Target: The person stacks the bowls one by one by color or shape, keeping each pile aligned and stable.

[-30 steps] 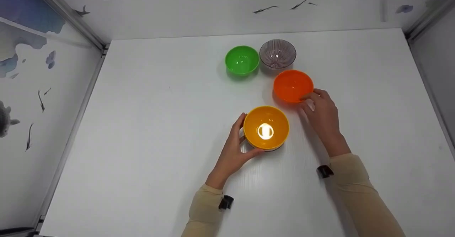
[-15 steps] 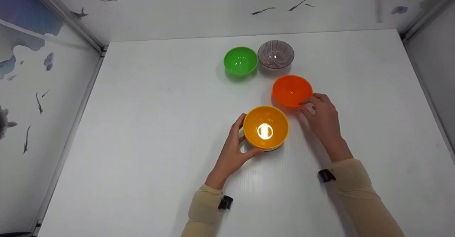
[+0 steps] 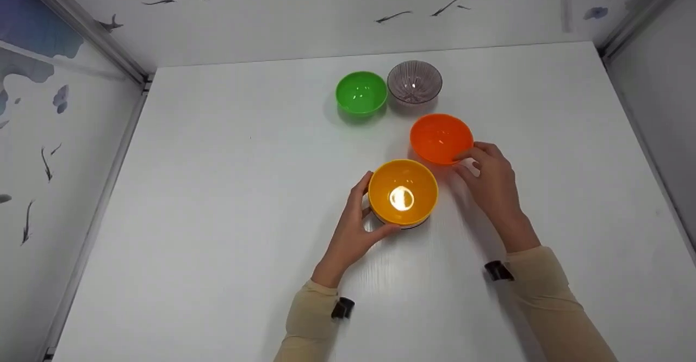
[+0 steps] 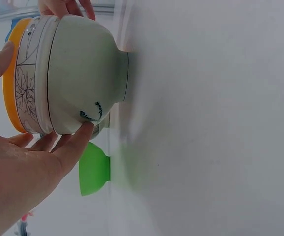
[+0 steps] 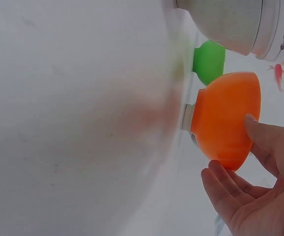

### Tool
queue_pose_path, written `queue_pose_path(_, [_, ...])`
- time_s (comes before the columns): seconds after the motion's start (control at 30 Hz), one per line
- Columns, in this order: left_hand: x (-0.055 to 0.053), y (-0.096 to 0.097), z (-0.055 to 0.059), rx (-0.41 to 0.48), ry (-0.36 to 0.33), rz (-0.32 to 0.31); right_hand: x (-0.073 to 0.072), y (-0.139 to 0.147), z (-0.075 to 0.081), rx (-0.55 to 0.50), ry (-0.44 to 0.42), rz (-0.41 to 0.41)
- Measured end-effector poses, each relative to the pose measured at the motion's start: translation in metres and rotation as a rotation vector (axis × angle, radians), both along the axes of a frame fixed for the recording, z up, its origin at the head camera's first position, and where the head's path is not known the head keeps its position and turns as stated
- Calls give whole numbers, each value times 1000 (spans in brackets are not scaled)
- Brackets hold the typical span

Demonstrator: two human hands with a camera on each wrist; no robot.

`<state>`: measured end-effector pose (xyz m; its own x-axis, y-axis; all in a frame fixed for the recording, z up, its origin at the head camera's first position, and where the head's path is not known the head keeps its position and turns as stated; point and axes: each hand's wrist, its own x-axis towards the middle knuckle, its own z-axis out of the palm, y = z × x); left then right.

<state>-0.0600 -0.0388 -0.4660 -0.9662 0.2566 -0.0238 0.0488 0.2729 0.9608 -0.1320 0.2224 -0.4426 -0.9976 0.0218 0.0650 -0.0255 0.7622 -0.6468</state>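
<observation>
In the head view my left hand (image 3: 350,231) grips a stack of bowls from its left side, thumb at the near side. On top sits a yellow bowl (image 3: 389,188); the left wrist view shows patterned white bowls (image 4: 80,73) beneath it, with the stack's foot down at the table. To the right my right hand (image 3: 495,185) pinches the near right rim of an orange bowl (image 3: 437,136), which stands just beyond the stack. The right wrist view has the thumb on the orange bowl's (image 5: 225,118) rim and fingers at its side. Whether its foot touches the table I cannot tell.
A green bowl (image 3: 359,93) and a clear purplish ribbed bowl (image 3: 415,82) stand side by side behind the orange one. The white table (image 3: 217,215) is bordered by printed panels at the back (image 3: 304,19) and left (image 3: 32,188), and by another panel at the right.
The orange bowl, in my right hand, has come slightly nearer to me and to the stack. My left hand still holds the stack in place. The whole head view has shifted a little.
</observation>
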Motion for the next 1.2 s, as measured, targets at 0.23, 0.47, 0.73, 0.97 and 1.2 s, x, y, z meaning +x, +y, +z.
queue_pose_path(0.23, [0,-2,1,-5,9,4,7,-2,8,-17,7,-1])
queue_pose_path(0.47, [-1,-1,1,4,1,3,13,-4,14,-33,21,-9])
queue_pose_path(0.73, [0,-2,1,9,0,22,20,-5,21,-52,61,-5])
queue_pose_path(0.97, [-1,-2,2,12,29,12,29,-6,30,-92,131,10])
queue_pose_path(1.2, [-1,-3,3,-1,55,1,35,-10,37,-122,181,26])
